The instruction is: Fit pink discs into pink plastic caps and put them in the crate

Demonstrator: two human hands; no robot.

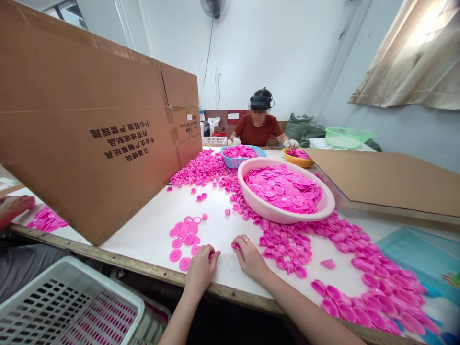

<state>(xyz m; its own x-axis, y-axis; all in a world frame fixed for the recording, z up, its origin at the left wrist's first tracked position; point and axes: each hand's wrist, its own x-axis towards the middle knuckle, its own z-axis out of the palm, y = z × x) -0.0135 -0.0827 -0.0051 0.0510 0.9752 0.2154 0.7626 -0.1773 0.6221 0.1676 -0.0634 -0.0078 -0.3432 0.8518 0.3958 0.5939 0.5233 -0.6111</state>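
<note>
My left hand (pixel 201 268) rests on the white table top (pixel 143 230) near its front edge, its fingertips pinched on a small pink plastic cap (pixel 211 255). A loose patch of flat pink caps (pixel 183 235) lies just beyond and left of it. My right hand (pixel 249 258), with a gold ring, holds another pink cap (pixel 235 246) between its fingertips. A spread of pink caps (pixel 283 251) lies to its right. A white oval basin (pixel 283 218) heaped with pink caps stands beyond both hands.
A tall cardboard sheet (pixel 89 129) stands along the left side, with another person's hand (pixel 14 211) beyond it. A white slatted crate (pixel 72 306) sits below the front edge. Across the table, a seated person (pixel 258 129) works beside a blue basket (pixel 230 163) and a yellow bowl (pixel 293 158).
</note>
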